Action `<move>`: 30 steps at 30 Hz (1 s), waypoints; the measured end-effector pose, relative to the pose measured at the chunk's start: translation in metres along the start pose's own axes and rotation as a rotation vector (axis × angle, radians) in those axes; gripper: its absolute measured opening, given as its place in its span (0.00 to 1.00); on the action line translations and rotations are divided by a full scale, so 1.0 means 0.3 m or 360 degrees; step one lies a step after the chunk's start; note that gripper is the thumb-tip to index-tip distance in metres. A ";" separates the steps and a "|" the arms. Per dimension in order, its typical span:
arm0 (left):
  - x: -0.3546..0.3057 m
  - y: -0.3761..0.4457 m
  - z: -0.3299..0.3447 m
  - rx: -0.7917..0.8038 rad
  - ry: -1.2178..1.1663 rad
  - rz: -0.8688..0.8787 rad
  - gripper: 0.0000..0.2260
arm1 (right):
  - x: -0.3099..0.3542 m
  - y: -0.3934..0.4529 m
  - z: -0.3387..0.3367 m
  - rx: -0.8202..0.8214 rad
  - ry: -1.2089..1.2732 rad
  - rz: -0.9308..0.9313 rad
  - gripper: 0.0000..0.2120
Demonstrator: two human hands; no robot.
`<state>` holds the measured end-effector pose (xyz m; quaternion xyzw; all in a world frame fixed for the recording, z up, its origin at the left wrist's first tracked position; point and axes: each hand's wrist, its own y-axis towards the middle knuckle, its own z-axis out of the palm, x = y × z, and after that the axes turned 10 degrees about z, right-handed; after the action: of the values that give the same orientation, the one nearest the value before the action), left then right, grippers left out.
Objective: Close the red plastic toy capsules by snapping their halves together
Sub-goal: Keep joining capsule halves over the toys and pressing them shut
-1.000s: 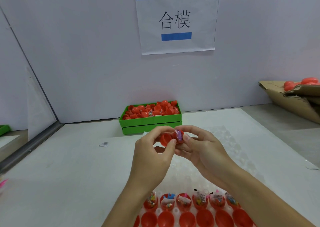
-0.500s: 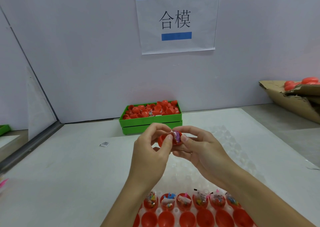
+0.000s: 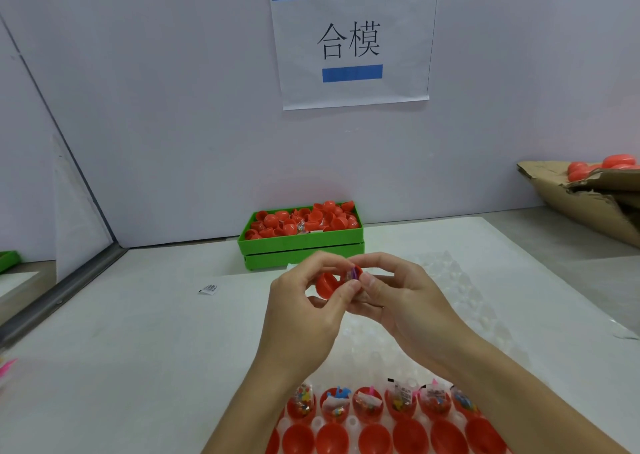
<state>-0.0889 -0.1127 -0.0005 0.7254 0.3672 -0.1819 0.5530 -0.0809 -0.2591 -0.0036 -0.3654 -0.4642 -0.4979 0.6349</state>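
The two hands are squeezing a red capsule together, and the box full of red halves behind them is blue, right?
Not quite. The head view shows the box behind the hands is green, not blue. The rest holds: the left hand and right hand are pressing a red capsule together, and the box is full of red halves.

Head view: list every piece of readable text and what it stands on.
"合模": black characters on the white paper sign on the wall, between two blue bars.
Small white packet on the table: dark print, too small to read.
Toy packets in the capsule halves: print unreadable.
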 end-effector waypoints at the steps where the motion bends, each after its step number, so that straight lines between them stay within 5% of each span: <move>1: 0.004 0.002 -0.001 -0.0006 -0.0009 -0.0014 0.05 | 0.000 0.001 -0.002 0.0010 0.0005 -0.0004 0.09; 13: 0.003 -0.001 -0.002 -0.0021 -0.0151 -0.0067 0.10 | -0.007 0.004 -0.013 0.0005 -0.0041 -0.0125 0.13; 23: 0.005 -0.003 -0.013 0.0172 -0.0209 0.0007 0.26 | 0.009 0.008 -0.021 -0.0029 0.0054 -0.0118 0.11; 30: 0.007 0.004 -0.005 -0.0125 -0.0082 0.0031 0.17 | 0.007 0.009 -0.030 -0.0061 -0.0062 -0.0159 0.12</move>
<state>-0.0869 -0.1108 -0.0005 0.7017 0.3528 -0.1806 0.5920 -0.0760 -0.2673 -0.0041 -0.3634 -0.4845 -0.5305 0.5932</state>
